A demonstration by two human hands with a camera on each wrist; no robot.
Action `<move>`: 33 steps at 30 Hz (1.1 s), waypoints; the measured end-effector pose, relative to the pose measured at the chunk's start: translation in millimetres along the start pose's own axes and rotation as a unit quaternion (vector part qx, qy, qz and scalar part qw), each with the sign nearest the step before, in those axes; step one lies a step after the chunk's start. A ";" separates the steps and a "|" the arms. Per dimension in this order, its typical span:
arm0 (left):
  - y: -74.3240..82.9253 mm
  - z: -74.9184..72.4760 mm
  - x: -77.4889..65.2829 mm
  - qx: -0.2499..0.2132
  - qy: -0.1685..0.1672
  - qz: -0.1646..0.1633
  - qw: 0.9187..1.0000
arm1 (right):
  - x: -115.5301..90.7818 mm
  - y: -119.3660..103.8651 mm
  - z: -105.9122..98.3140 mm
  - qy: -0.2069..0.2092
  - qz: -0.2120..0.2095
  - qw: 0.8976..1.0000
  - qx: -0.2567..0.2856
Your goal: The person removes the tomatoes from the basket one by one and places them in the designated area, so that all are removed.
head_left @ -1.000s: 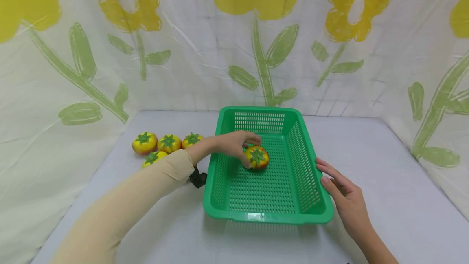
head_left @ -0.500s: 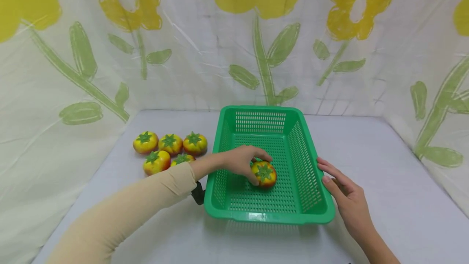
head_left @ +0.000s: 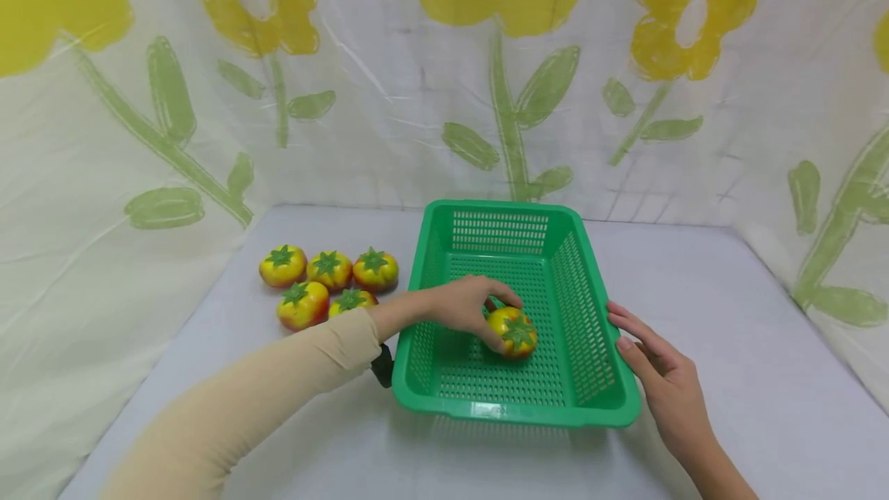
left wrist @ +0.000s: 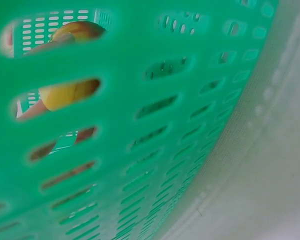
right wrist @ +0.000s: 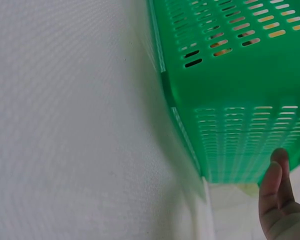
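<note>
My left hand (head_left: 471, 307) reaches over the left rim into a green plastic basket (head_left: 514, 413) and holds a yellow-red tomato (head_left: 515, 332) with a green star-shaped top. Thumb and fingers curve around its left side, low over the perforated floor. In the left wrist view, the basket's slotted wall (left wrist: 125, 65) hides most of this hand, and bits of the tomato (left wrist: 65, 96) show through the slots. My right hand (head_left: 663, 384) touches the basket's right rim with its fingertips and thumb, fingers loosely bent. The right wrist view shows its fingers (right wrist: 270, 187) beside the outer wall.
Several similar tomatoes (head_left: 303, 305) lie in two rows on the white tabletop (head_left: 312, 423) left of the basket. My left sleeve and forearm pass just in front of them. A white curtain (head_left: 389, 122) painted with yellow flowers hangs behind the table.
My left hand has brought the tomato toward the basket's front and slightly right, low over the floor. My right hand has kept its place at the rim. The view has shifted slightly.
</note>
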State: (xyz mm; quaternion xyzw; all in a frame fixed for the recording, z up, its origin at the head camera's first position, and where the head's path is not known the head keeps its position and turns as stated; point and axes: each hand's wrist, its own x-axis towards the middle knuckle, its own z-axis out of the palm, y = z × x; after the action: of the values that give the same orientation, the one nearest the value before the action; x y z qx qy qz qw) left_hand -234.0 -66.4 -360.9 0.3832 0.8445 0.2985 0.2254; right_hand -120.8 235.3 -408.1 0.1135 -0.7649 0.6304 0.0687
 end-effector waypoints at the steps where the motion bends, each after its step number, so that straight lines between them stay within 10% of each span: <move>1: 0.1 0.3 0.5 -0.004 0.003 0.002 1.000 | -0.6 0.0 -0.2 0.001 0.000 1.000 0.000; 12: -2.0 1.9 1.3 -0.132 0.081 0.055 0.986 | -2.1 -0.3 -0.1 0.005 0.003 1.000 0.008; 33: -1.6 -1.8 5.3 -0.182 0.119 0.093 0.972 | -0.6 -3.0 1.7 0.009 -0.006 1.000 0.014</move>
State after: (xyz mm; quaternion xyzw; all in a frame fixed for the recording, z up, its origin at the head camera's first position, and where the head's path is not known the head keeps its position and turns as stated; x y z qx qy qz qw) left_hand -239.1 -63.7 -361.5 0.3747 0.7574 0.5100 0.1605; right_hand -119.4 233.2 -405.7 0.1134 -0.7549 0.6413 0.0780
